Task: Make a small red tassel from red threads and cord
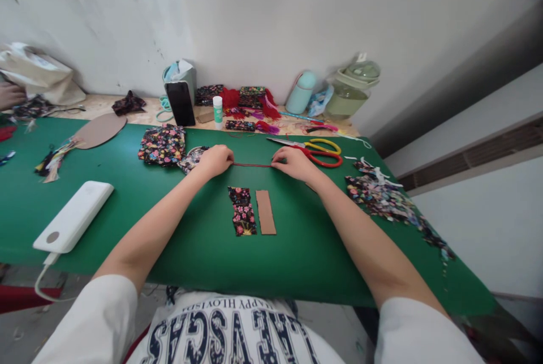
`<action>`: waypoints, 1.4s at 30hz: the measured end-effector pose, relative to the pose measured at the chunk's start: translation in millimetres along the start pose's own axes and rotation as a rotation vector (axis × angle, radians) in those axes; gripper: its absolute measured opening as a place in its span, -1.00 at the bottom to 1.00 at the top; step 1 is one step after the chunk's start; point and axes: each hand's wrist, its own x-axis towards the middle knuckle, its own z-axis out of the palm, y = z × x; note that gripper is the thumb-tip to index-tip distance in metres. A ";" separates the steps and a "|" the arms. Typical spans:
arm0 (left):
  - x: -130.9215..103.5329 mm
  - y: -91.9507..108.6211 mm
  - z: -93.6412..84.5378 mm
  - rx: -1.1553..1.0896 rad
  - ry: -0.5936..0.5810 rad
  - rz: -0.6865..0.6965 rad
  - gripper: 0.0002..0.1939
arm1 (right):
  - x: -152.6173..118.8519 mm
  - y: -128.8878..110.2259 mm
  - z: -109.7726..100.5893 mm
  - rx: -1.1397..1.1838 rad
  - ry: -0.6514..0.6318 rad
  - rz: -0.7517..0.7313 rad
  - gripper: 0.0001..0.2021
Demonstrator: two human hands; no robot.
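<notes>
Both hands point(218, 160) point(292, 162) pinch the red cord point(253, 165); looks light and limp, so grip the ends.

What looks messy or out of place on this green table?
The heap of fabric scraps on the right stands out: it trails loosely toward the table's edge. The floral strip looks ragged and uneven beside the straight-edged cardboard strip. I see no spill.
</notes>
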 end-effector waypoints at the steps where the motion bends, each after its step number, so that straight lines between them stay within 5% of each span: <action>1: -0.3 0.1 -0.3 -0.001 0.011 0.004 -0.75 | 0.1 -0.4 -1.0 0.006 0.005 0.002 -0.87; 6: -0.6 0.8 -1.7 -0.044 0.148 0.002 -0.55 | -0.2 3.8 -15.4 0.024 0.140 0.084 -0.83; 13: 1.7 2.3 -2.9 -0.105 0.289 -0.014 -0.66 | -0.3 34.8 -37.1 -0.106 0.310 0.147 -0.83; 22: -2.0 11.4 -4.9 -0.160 0.307 0.028 -0.76 | -0.7 31.4 -7.4 -0.571 0.234 0.020 -0.84; 30: -2.0 16.2 -3.3 -0.165 0.300 0.054 -0.77 | 11.4 32.6 9.8 -0.630 0.176 -0.010 -0.76; 35: -2.0 17.2 -3.3 -0.174 0.277 0.066 -0.76 | 12.2 32.3 8.5 -0.478 0.225 -0.007 -0.75; 42: -2.8 19.6 -4.1 -0.203 0.254 0.076 -0.76 | 20.5 38.2 -19.5 0.194 0.582 0.137 -0.89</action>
